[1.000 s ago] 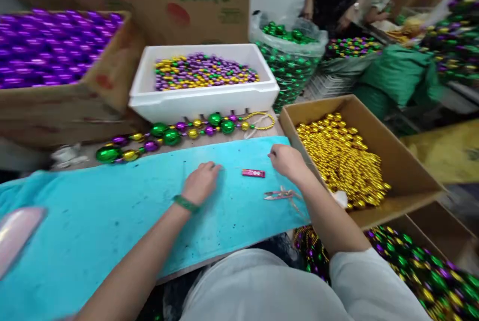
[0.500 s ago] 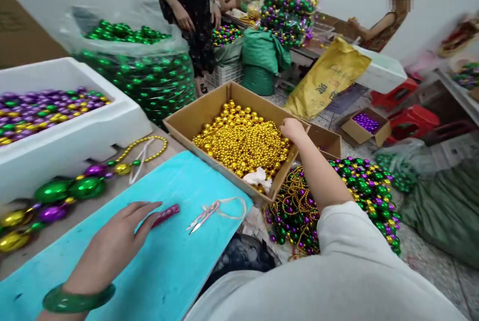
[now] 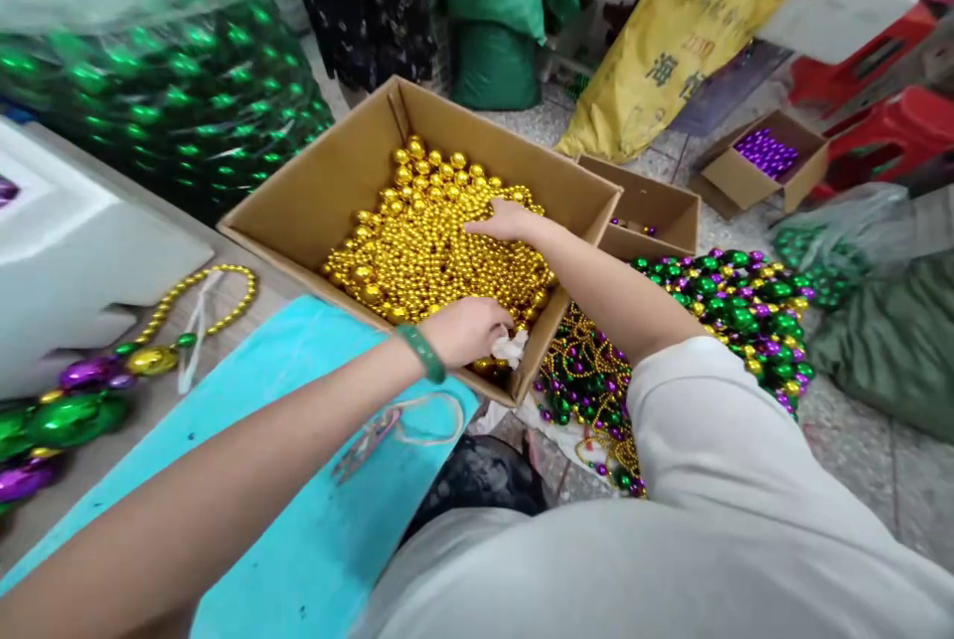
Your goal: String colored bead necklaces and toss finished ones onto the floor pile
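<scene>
My left hand (image 3: 471, 329), with a green bangle (image 3: 422, 353) at the wrist, reaches into the near side of a cardboard box (image 3: 320, 157). Its fingers curl down beside a crumpled white tissue (image 3: 511, 348); whatever they hold is hidden. My right hand (image 3: 505, 221) lies over the gold bead strings (image 3: 439, 246) in the same box, its fingers stretched out and apart. Below the box, a blue board (image 3: 298, 520) carries small scissors (image 3: 369, 442) with a loop of cord, blurred.
At the left, a bead necklace (image 3: 151, 359) lies beside a white foam box (image 3: 81, 232). Behind stands a clear bag of green beads (image 3: 186, 92). Mixed bead strings (image 3: 737, 306) are heaped at right, near a smaller box (image 3: 656, 217) and a yellow sack (image 3: 686, 33). Another person stands beyond the box.
My left hand has moved from the purple piece on the board into the box. My right hand has left the box's right rim and opened over the gold beads. The view has tilted down.
</scene>
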`<control>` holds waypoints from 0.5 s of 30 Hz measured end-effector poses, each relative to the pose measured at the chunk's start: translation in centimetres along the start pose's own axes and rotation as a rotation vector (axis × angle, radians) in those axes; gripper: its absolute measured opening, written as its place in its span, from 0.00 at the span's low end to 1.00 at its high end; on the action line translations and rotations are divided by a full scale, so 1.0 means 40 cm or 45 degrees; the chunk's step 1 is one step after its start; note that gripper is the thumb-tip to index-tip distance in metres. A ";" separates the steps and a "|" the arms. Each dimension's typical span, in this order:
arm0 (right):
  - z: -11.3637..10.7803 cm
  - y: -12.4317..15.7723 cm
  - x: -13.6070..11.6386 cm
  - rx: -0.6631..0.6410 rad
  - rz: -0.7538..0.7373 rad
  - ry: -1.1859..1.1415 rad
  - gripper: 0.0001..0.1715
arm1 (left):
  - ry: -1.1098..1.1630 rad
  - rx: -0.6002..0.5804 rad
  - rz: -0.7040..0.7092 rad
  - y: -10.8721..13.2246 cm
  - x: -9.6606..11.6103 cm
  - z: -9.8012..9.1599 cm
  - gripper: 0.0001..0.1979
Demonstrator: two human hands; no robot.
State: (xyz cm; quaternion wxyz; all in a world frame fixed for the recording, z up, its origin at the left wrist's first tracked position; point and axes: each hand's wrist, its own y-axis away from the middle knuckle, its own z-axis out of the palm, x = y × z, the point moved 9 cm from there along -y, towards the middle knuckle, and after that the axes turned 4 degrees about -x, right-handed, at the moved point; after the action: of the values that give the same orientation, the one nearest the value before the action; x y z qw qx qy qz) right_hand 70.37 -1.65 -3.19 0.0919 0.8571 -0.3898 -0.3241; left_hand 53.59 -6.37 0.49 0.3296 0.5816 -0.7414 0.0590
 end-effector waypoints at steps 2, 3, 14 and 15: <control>-0.006 0.000 -0.024 -0.013 -0.099 -0.017 0.49 | 0.067 -0.179 0.009 -0.082 0.024 0.062 0.16; -0.013 0.002 -0.032 -0.012 -0.163 -0.028 0.49 | 0.050 -0.283 -0.018 -0.107 0.027 0.095 0.16; 0.192 0.140 0.031 -0.671 -0.247 0.445 0.12 | -0.398 -0.553 -0.361 -0.027 -0.203 0.095 0.14; 0.222 0.161 0.035 -0.761 -0.201 0.548 0.09 | -0.364 -0.527 -0.371 -0.021 -0.212 0.078 0.14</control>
State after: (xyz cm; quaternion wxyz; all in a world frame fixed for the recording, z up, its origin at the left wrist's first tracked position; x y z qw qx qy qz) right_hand 61.55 -6.20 -8.08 0.3927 0.8683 -0.1824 -0.2420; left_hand 53.93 -1.14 -6.91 0.3383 0.6046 -0.6854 -0.2242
